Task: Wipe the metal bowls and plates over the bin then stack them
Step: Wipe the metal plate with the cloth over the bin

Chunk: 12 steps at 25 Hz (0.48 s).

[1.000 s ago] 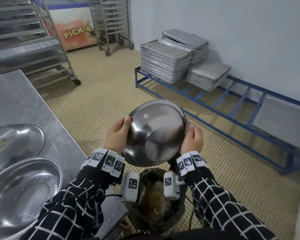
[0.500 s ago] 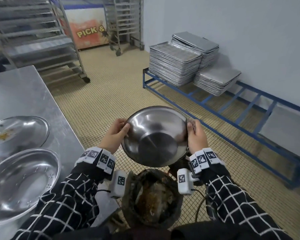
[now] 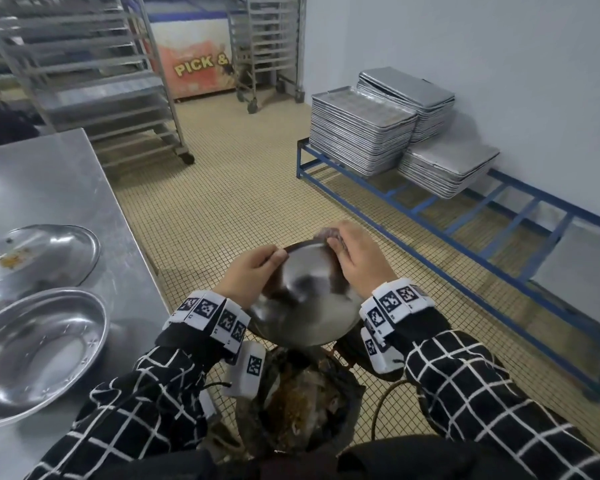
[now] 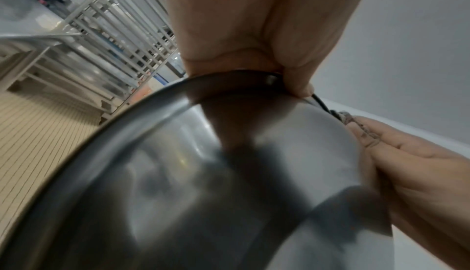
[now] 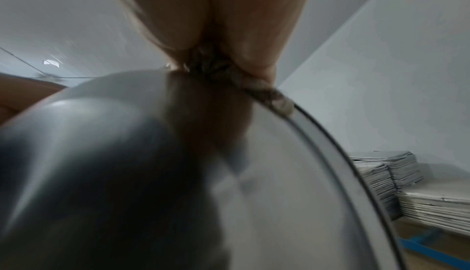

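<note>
I have the metal bowl (image 3: pixel 302 303) turned bottom-up and tilted away from me, held directly above the bin (image 3: pixel 305 403) so anything I scrape loose should drop into the dirty liner rather than onto the tiled floor (image 3: pixel 229 188). My left hand (image 3: pixel 248 275) is closed on the bowl's near-left rim, thumb on top and fingers curled underneath, which in the left wrist view shows as a firm pinch over the dark rolled edge; I take that as the anchor that keeps the bowl from spinning while I wipe. My right hand (image 3: pixel 357 261) is curled around a crumpled, stained cloth (image 5: pixel 254 87), pressing it against the far rim where the outer wall meets the lip, so it grips the rag and bears on the bowl at once. Judging by this, I'm working the outside and edge, with stacking not yet begun. On the steel table (image 3: pixel 66 181) to my left sit a large shallow basin (image 3: pixel 39 348) and, just beyond it, a plate (image 3: pixel 45 251) with yellowish food residue on it, so that plate at least seems to be waiting its turn. The wet, smooth metal looks slippery, so I'd keep the left pinch tight.
</note>
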Each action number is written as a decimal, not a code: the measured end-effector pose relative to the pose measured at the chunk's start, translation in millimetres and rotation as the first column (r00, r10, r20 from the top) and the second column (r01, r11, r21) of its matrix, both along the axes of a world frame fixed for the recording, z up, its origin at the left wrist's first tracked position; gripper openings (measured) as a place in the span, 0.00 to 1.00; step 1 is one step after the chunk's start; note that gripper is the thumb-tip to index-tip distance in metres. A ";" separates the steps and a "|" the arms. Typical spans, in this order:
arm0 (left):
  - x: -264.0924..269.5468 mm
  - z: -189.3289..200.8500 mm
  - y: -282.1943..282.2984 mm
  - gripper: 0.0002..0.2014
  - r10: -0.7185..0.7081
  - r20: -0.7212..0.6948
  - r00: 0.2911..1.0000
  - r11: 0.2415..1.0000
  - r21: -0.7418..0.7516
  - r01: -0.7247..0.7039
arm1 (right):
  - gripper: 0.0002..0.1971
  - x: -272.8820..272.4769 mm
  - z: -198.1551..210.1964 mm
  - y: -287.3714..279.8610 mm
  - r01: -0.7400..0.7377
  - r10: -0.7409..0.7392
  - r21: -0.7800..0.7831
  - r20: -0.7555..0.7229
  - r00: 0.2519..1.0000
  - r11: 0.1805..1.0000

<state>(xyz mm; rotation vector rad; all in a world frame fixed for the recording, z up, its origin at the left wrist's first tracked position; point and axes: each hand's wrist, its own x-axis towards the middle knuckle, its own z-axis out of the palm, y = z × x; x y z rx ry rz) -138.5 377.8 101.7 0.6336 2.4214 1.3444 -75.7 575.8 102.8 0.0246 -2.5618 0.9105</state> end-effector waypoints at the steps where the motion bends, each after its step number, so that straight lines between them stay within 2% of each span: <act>1: 0.6 -0.3 1.5 0.12 0.035 0.028 0.999 0.999 0.021 -0.035 | 0.09 -0.5 -2.1 0.0 0.094 -0.100 -0.059 -0.109 0.989 0.994; 3: 3.3 -1.3 6.8 0.12 0.113 0.078 0.991 0.991 0.059 -0.117 | 0.10 -3.1 -2.8 -1.4 0.248 -0.302 -0.223 -0.253 0.919 0.943; 5: 6.9 -0.4 14.1 0.13 0.170 0.124 0.978 0.977 0.108 -0.183 | 0.13 -5.5 -5.0 -12.5 0.278 -0.354 -0.306 -0.226 0.908 0.910; 6: 9.0 1.5 17.9 0.12 0.187 0.139 0.972 0.970 0.133 -0.205 | 0.14 -4.3 -8.6 -20.6 0.272 -0.325 -0.249 -0.205 0.923 0.929; 8: 10.5 5.4 23.6 0.06 0.214 0.123 0.969 0.960 0.159 -0.232 | 0.14 -0.6 -20.9 -39.3 0.260 -0.244 0.057 -0.202 0.949 0.964; 9: 9.7 6.9 24.8 0.05 0.221 0.098 0.970 0.959 0.161 -0.235 | 0.16 1.8 -26.4 -46.6 0.245 -0.206 0.192 -0.202 0.957 0.950; 10: 8.0 6.6 24.5 0.05 0.224 0.068 0.972 0.958 0.167 -0.233 | 0.19 2.7 -28.9 -48.8 0.247 -0.201 0.252 -0.195 0.960 0.936; 11: 6.2 5.1 23.9 0.07 0.229 0.044 0.973 0.957 0.172 -0.233 | 0.21 0.7 -29.2 -45.9 0.272 -0.235 0.234 -0.173 0.956 0.933; 12: 5.7 3.7 22.4 0.08 0.235 0.033 0.971 0.956 0.173 -0.237 | 0.22 -2.7 -29.9 -39.3 0.311 -0.294 0.150 -0.129 0.947 0.938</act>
